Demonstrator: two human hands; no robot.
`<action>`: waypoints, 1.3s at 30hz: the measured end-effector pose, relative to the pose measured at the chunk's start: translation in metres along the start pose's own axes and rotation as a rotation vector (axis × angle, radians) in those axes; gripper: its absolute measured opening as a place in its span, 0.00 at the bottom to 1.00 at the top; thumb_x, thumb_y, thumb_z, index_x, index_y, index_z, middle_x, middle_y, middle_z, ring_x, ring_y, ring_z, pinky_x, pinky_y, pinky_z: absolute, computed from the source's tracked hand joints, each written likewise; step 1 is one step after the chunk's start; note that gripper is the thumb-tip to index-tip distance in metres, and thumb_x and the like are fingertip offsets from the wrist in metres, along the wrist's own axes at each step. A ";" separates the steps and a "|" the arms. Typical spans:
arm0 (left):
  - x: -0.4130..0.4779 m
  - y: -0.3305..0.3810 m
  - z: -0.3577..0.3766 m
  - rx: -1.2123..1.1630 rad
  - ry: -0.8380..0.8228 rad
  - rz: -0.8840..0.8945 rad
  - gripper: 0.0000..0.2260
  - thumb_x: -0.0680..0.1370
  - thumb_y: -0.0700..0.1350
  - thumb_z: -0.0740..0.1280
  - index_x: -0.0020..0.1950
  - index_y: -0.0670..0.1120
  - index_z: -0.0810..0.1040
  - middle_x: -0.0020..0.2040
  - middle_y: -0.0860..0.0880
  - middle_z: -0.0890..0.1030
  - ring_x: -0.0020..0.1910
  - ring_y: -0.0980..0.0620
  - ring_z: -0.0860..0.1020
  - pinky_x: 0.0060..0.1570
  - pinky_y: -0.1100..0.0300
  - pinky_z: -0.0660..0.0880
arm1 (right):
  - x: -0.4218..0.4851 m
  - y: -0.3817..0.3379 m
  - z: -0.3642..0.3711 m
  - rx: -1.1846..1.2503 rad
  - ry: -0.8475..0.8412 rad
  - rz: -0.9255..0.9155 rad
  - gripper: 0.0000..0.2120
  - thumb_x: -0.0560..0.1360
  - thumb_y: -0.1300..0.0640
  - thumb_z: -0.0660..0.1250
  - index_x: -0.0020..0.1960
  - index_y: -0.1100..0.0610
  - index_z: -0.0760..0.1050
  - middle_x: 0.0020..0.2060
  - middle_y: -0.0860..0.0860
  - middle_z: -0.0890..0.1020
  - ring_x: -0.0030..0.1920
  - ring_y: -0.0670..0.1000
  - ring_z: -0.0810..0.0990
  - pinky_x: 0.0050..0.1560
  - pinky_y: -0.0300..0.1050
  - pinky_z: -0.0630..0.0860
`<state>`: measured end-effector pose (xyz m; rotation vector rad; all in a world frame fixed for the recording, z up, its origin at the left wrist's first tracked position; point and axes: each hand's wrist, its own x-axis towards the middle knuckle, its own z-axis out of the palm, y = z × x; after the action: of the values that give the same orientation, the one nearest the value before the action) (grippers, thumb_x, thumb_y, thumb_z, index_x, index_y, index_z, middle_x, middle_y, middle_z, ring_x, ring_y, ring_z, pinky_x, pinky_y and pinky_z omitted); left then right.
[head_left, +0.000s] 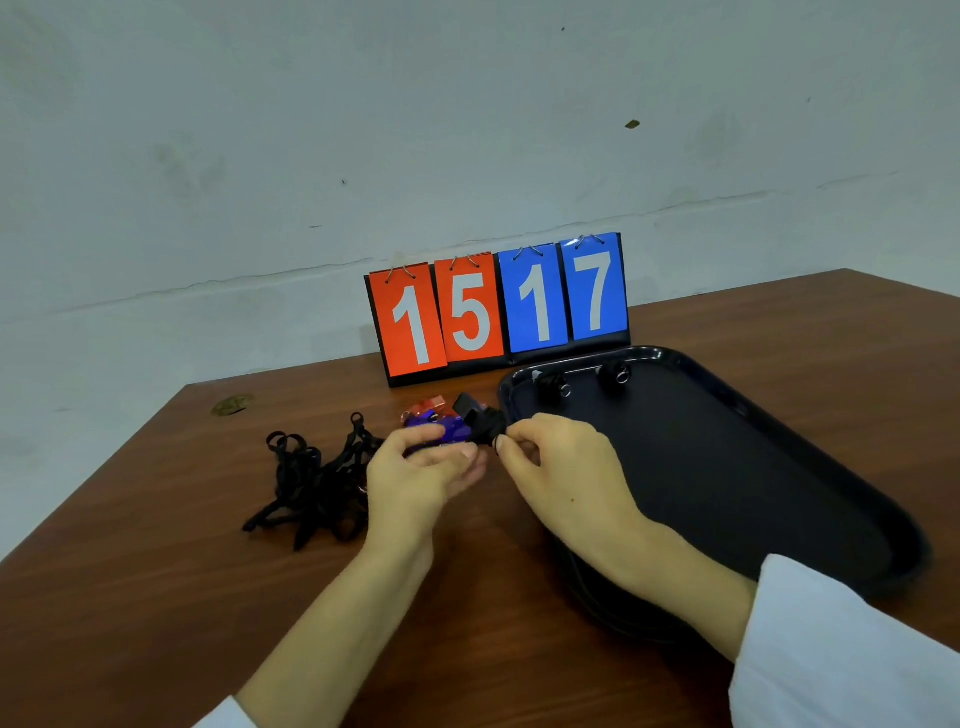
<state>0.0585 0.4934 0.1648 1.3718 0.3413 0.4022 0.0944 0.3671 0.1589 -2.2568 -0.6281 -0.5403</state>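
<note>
One blue whistle (447, 431), translucent blue-violet plastic, glossy, small. Mostly covered by fingers, with only the upper face and right end showing. Touching at that end: cord (488, 428), black, matte, wound into a tight lump. Whether tied to the whistle or only pressed against it, cannot tell.

Position: over the table (156, 571), near its middle, just left of the tray (701, 441) and in front of the scoreboard (498, 306).

Left hand (415, 467): grasping the blue whistle, thumb laid along the top, fingers curled beneath, palm turned inward.

Right hand (561, 462): pinching the cord between thumb and forefinger, other fingers tucked toward the palm. Forearm crossing the tray's near left corner, white sleeve (841, 649) at the wrist end.

Also on the table:
- Red whistle (428, 404), translucent, just behind the blue whistle.
- Black whistle (467, 405), just beside the red whistle, close to the tray rim.
- Pile of cords (311, 483), black, loose and tangled, loops sticking out at the top, left of the left hand and touching it at the wrist side.
- Two bundles (551, 383), black, rounded, each with a small metal ring, lying apart from each other inside the tray at its far left end.
- Tray: dark, glossy, rounded corners, raised rim.
- Scoreboard: flip cards on rings, red 1 and 5, blue 1 and 7, standing at the far edge against the wall (467, 130).
</note>
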 end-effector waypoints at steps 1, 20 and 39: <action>0.000 0.000 0.000 -0.112 -0.029 -0.112 0.17 0.72 0.28 0.67 0.59 0.38 0.71 0.46 0.37 0.81 0.43 0.44 0.83 0.41 0.56 0.81 | 0.000 0.001 0.001 -0.053 0.036 -0.065 0.10 0.76 0.53 0.63 0.44 0.56 0.81 0.36 0.50 0.80 0.36 0.49 0.78 0.36 0.44 0.75; 0.086 0.007 0.122 0.933 -0.368 0.657 0.07 0.78 0.46 0.64 0.53 0.44 0.74 0.52 0.47 0.73 0.50 0.50 0.75 0.48 0.63 0.69 | 0.081 0.126 -0.080 -0.077 -0.044 0.509 0.10 0.74 0.58 0.64 0.42 0.63 0.81 0.38 0.58 0.83 0.39 0.58 0.80 0.33 0.42 0.69; 0.147 -0.052 0.161 1.710 -0.464 0.930 0.21 0.80 0.57 0.53 0.68 0.46 0.65 0.62 0.46 0.72 0.59 0.47 0.71 0.54 0.55 0.67 | 0.096 0.180 -0.037 -0.536 -0.019 0.354 0.12 0.77 0.51 0.60 0.37 0.55 0.70 0.31 0.49 0.72 0.34 0.52 0.73 0.30 0.41 0.64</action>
<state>0.2663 0.4141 0.1400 3.2320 -0.5793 0.5173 0.2677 0.2548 0.1398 -2.7938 -0.0780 -0.5537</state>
